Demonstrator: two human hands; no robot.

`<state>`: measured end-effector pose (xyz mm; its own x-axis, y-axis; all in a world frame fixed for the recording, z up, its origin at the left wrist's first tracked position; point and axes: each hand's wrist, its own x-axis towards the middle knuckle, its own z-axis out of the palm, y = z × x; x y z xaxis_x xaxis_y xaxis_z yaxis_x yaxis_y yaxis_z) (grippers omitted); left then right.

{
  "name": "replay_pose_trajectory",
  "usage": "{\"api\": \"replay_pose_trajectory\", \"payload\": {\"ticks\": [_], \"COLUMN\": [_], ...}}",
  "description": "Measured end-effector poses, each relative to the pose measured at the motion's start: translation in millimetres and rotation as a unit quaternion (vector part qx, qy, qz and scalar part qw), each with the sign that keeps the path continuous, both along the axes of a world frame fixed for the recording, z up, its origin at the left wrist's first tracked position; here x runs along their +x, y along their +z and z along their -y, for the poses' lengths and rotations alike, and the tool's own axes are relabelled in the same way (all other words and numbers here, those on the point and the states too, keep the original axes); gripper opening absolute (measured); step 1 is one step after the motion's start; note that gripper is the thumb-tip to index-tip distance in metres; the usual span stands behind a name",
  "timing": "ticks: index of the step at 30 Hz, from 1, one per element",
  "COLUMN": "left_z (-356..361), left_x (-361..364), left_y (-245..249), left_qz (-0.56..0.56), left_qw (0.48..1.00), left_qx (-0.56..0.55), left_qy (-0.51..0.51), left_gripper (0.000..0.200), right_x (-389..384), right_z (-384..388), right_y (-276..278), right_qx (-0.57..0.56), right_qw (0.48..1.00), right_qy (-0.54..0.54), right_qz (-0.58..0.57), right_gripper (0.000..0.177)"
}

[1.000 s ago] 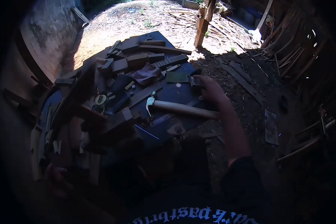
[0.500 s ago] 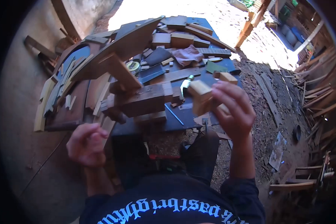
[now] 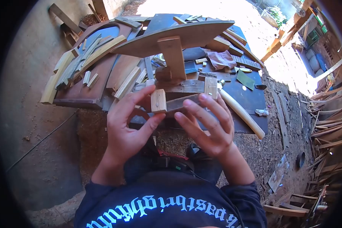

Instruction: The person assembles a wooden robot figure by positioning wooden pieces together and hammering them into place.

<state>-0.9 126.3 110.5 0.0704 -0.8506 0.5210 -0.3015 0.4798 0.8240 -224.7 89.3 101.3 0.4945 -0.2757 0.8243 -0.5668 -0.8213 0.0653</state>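
My left hand (image 3: 131,123) has its thumb and fingers around a small pale wooden block (image 3: 158,101) at the near left of a wooden assembly. Fingers spread, my right hand (image 3: 212,131) is at the assembly's right end, its fingertips near or touching another pale block (image 3: 211,87). Whether it grips anything is hard to see. A dark wooden bar (image 3: 183,102) runs between the two blocks. Behind it, an upright post (image 3: 171,59) rises from the base and meets a long curved board (image 3: 174,37).
A hammer's pale handle (image 3: 244,114) lies right of my right hand, across the table edge. Wood strips (image 3: 102,51) cover the table's left side. A pink cloth (image 3: 221,60) and a green sheet (image 3: 246,79) lie at the right. Scrap wood (image 3: 328,125) is piled along the far right.
My right hand has come down and left from holding a pale block in the air. My left hand has moved right and closed around a pale block. The view has shifted.
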Motion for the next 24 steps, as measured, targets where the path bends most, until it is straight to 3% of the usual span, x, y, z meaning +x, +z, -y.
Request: {"api": "replay_pose_trajectory", "payload": {"ticks": [6,12,16,19,24], "left_z": [7,15,18,19,24], "left_x": [11,14,18,17,21], "left_y": [8,10,10,15,14], "left_qz": [0.117,0.177,0.182,0.176,0.210], "left_qw": [0.993,0.983,0.983,0.984,0.975], "left_qx": [-0.002,-0.004,-0.009,-0.009,-0.061], "left_qy": [0.022,0.043,0.036,0.032,0.043], "left_gripper": [0.053,0.055,0.053,0.049,0.046], "right_x": [-5,-18,-31,-34,-38], "right_z": [17,21,43,46,52], "right_y": [-16,-1,9,11,18], "right_qx": [0.056,0.072,0.188,0.264,0.293], "right_qw": [0.993,0.996,0.979,0.955,0.945], "right_qy": [0.002,0.015,0.039,0.088,0.112], "right_qz": [0.104,0.057,0.075,0.106,0.099], "right_gripper": [0.041,0.044,0.058,0.056,0.051]}}
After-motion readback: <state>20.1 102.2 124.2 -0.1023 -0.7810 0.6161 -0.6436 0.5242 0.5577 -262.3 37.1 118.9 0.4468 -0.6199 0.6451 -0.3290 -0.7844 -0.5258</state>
